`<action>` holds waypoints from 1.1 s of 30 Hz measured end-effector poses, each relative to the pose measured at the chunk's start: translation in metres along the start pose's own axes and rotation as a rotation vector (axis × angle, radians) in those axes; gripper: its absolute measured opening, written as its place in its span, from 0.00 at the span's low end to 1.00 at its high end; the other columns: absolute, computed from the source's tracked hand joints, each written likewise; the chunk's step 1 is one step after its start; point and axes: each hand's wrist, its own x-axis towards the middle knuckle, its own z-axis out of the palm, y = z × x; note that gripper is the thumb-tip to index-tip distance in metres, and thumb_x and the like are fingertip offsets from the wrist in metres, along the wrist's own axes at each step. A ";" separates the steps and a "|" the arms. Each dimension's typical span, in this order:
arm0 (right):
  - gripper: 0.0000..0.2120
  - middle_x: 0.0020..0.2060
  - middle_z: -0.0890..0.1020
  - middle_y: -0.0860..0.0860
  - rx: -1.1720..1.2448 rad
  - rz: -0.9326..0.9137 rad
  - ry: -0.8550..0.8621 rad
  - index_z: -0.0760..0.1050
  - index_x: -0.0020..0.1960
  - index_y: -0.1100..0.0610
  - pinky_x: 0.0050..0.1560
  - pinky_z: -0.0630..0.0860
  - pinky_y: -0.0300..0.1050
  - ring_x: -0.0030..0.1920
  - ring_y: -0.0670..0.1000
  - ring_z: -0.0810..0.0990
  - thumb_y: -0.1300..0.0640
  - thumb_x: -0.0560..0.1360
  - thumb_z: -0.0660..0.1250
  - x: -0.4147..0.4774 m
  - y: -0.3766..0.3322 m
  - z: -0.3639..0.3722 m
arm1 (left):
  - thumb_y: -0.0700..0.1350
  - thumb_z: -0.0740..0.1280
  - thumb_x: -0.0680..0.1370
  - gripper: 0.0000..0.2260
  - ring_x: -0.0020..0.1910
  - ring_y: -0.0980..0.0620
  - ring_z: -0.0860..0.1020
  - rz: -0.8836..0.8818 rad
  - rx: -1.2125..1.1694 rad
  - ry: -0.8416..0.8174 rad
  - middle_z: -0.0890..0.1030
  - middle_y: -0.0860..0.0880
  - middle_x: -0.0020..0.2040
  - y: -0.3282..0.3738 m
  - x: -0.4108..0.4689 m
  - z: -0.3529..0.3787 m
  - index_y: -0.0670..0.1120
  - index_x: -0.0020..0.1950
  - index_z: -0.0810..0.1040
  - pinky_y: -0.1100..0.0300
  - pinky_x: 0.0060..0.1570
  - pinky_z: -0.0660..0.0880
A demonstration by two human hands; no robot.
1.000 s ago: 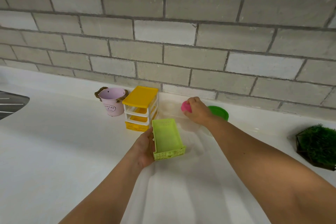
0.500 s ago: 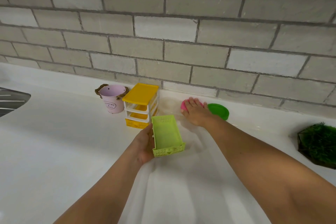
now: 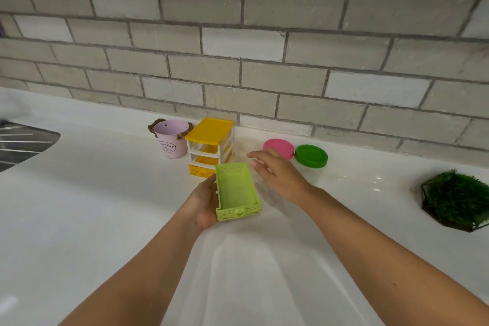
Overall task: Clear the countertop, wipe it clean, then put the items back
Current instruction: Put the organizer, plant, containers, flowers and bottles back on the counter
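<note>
Half-hidden beneath green drawer (image 3: 236, 190), left hand (image 3: 204, 202) grips it; right hand (image 3: 281, 176) fingers (image 3: 260, 154) loose.

One view: wide-angle camera worn on head, aimed forward and down across glossy white countertop (image 3: 79, 219). Grey brick-tiled wall (image 3: 264, 61) faced nearly square-on, upper half filled. Frame centred on light green perforated plastic drawer (image 3: 236, 190), gripped by left hand (image 3: 203, 204); right hand (image 3: 277, 174) just beside, fingers loosely spread. Forearms seen close, reaching up from bottom edge. Steel sink (image 3: 23, 143) cropped at left edge.
</note>
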 end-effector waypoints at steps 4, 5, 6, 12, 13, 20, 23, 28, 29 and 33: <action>0.16 0.50 0.71 0.49 0.022 -0.030 -0.076 0.74 0.64 0.53 0.53 0.69 0.38 0.49 0.48 0.74 0.51 0.78 0.61 -0.022 -0.012 0.008 | 0.55 0.53 0.81 0.22 0.60 0.41 0.76 0.016 0.051 -0.015 0.75 0.40 0.65 0.003 -0.009 0.002 0.42 0.67 0.72 0.44 0.55 0.73; 0.16 0.50 0.71 0.48 0.021 -0.018 -0.102 0.74 0.64 0.53 0.53 0.70 0.39 0.50 0.48 0.74 0.50 0.78 0.62 -0.027 -0.014 0.011 | 0.55 0.52 0.81 0.22 0.57 0.40 0.77 0.013 0.060 -0.021 0.75 0.39 0.64 0.003 -0.011 0.002 0.42 0.67 0.72 0.45 0.54 0.74; 0.17 0.51 0.70 0.47 0.019 -0.002 -0.121 0.74 0.64 0.53 0.54 0.71 0.39 0.50 0.49 0.74 0.50 0.77 0.63 -0.031 -0.016 0.013 | 0.55 0.52 0.81 0.23 0.56 0.40 0.77 0.007 0.065 -0.029 0.75 0.39 0.64 0.003 -0.011 0.002 0.42 0.67 0.71 0.45 0.53 0.74; 0.24 0.65 0.62 0.50 -0.123 0.121 -0.199 0.69 0.68 0.49 0.52 0.63 0.31 0.53 0.45 0.69 0.48 0.74 0.68 -0.039 -0.033 0.026 | 0.56 0.51 0.81 0.24 0.49 0.41 0.78 -0.085 0.090 -0.090 0.77 0.38 0.59 0.008 -0.010 -0.005 0.41 0.69 0.70 0.50 0.36 0.81; 0.24 0.66 0.62 0.52 -0.139 0.147 -0.201 0.69 0.67 0.49 0.52 0.62 0.31 0.53 0.48 0.70 0.48 0.73 0.68 -0.038 -0.036 0.030 | 0.56 0.51 0.81 0.25 0.48 0.41 0.79 -0.104 0.091 -0.093 0.78 0.38 0.58 0.012 -0.011 -0.008 0.41 0.69 0.70 0.50 0.35 0.81; 0.13 0.50 0.80 0.59 -0.182 0.213 -0.186 0.78 0.55 0.60 0.46 0.68 0.42 0.50 0.55 0.77 0.52 0.76 0.65 -0.016 -0.081 0.077 | 0.55 0.50 0.81 0.22 0.41 0.41 0.82 -0.139 0.246 -0.090 0.81 0.40 0.49 0.060 -0.040 -0.050 0.41 0.58 0.75 0.50 0.34 0.80; 0.13 0.48 0.81 0.59 -0.163 0.226 -0.122 0.78 0.52 0.61 0.35 0.64 0.37 0.44 0.50 0.74 0.52 0.77 0.65 -0.008 -0.096 0.098 | 0.54 0.49 0.82 0.21 0.39 0.41 0.81 -0.134 0.322 -0.059 0.81 0.39 0.44 0.081 -0.049 -0.065 0.40 0.54 0.74 0.49 0.39 0.78; 0.13 0.50 0.79 0.60 -0.164 0.262 -0.011 0.77 0.53 0.62 0.40 0.60 0.39 0.51 0.57 0.77 0.52 0.77 0.63 0.004 -0.104 0.114 | 0.54 0.52 0.82 0.17 0.43 0.43 0.78 0.014 0.599 0.093 0.77 0.42 0.49 0.103 -0.043 -0.078 0.44 0.63 0.66 0.50 0.41 0.75; 0.13 0.50 0.79 0.60 -0.164 0.263 0.007 0.77 0.53 0.62 0.41 0.60 0.39 0.51 0.57 0.77 0.52 0.78 0.63 0.006 -0.104 0.114 | 0.53 0.52 0.82 0.15 0.44 0.44 0.77 0.090 0.653 0.127 0.76 0.44 0.50 0.106 -0.041 -0.078 0.45 0.63 0.67 0.51 0.43 0.75; 0.14 0.52 0.78 0.60 -0.189 0.257 0.029 0.77 0.56 0.61 0.42 0.61 0.39 0.53 0.57 0.76 0.52 0.78 0.62 0.015 -0.102 0.112 | 0.48 0.54 0.82 0.16 0.52 0.47 0.74 0.469 0.839 0.176 0.76 0.50 0.52 0.118 -0.032 -0.071 0.44 0.66 0.69 0.53 0.52 0.72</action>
